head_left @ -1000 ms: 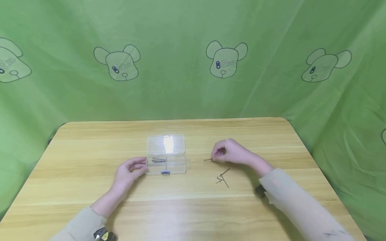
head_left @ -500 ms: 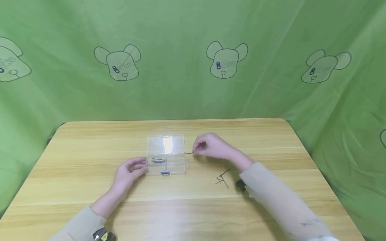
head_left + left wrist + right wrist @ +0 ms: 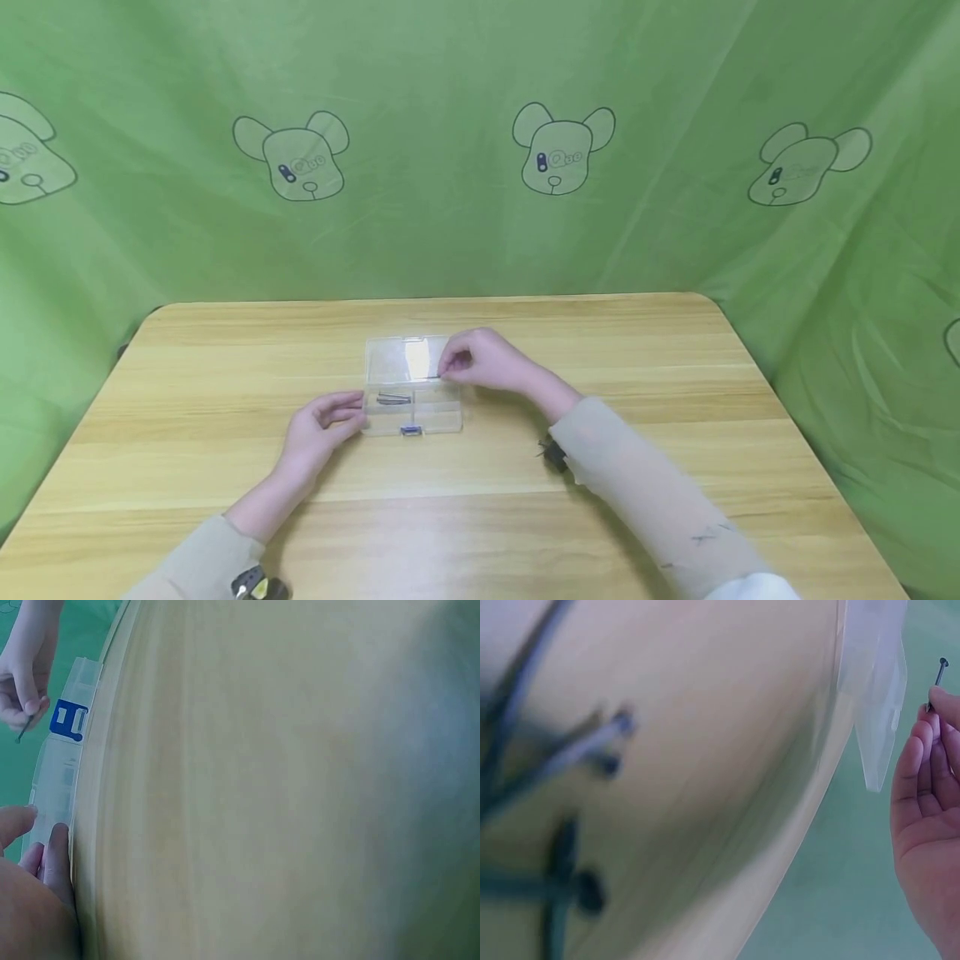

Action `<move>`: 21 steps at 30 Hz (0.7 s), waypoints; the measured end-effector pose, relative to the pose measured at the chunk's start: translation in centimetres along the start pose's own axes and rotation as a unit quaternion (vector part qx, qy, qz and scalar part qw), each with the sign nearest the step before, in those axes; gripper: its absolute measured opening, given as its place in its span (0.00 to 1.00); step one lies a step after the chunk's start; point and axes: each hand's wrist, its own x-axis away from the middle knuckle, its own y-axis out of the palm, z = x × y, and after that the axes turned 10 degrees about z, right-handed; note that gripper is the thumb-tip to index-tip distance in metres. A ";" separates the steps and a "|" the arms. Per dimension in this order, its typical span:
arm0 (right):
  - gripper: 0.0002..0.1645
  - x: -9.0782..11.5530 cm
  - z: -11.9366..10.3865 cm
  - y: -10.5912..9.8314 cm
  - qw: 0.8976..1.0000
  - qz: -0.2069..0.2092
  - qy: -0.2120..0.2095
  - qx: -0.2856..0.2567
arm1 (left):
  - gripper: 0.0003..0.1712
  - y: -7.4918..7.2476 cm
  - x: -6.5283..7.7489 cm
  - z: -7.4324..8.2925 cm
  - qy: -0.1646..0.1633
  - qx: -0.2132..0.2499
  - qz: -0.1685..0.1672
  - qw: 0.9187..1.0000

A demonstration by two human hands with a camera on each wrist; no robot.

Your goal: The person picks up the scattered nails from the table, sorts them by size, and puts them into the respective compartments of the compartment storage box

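A clear plastic compartment box [image 3: 437, 430] with a blue latch stands on the table, its lid [image 3: 386, 358] raised behind it. Several screws [image 3: 394, 400] lie in the left compartment. My left hand [image 3: 318, 429] holds the box at its left end; in the left wrist view a fingertip [image 3: 56, 840] overlaps the wall. My right hand [image 3: 487, 360] pinches a dark screw [image 3: 940, 673] between thumb and fingertips, above the back right of the box. Its round head sticks out past the fingers. The right compartment is partly behind this hand.
Loose screws [image 3: 562, 761] lie on the wooden table [image 3: 450, 533] under the right forearm, blurred in the right wrist view and mostly hidden in the head view. A green curtain [image 3: 435, 242] hangs behind the table.
My right hand has carried the screw leftward from beside the loose screws to over the box. The right sleeve now covers most of the loose screws. The left hand and the box stay put.
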 end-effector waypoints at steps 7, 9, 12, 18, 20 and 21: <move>0.03 -0.9 -1.0 1.2 1.000 -0.003 -0.008 -0.003 | 0.29 0.0 0.0 0.0 0.005 -0.005 0.001 1.000; 0.03 -1.1 -1.4 1.5 1.000 -0.007 -0.008 -0.003 | 0.29 0.1 0.0 -0.1 0.004 -0.007 0.002 1.000; 0.04 -1.4 -1.9 2.0 1.000 -0.012 -0.011 -0.003 | 0.28 0.1 -0.1 -0.1 0.002 -0.002 0.001 1.000; 0.04 -2.1 -2.5 3.1 0.999 -0.025 -0.020 0.004 | 0.28 0.1 -0.1 -0.1 0.002 0.003 -0.001 1.000; 0.03 -2.2 -2.5 3.5 0.999 -0.027 -0.023 0.011 | 0.28 0.1 0.0 -0.1 0.002 0.002 -0.001 1.000; 0.03 -2.3 -2.5 3.7 0.999 -0.027 -0.024 0.015 | 0.28 0.1 0.0 -0.1 0.003 0.001 0.000 1.000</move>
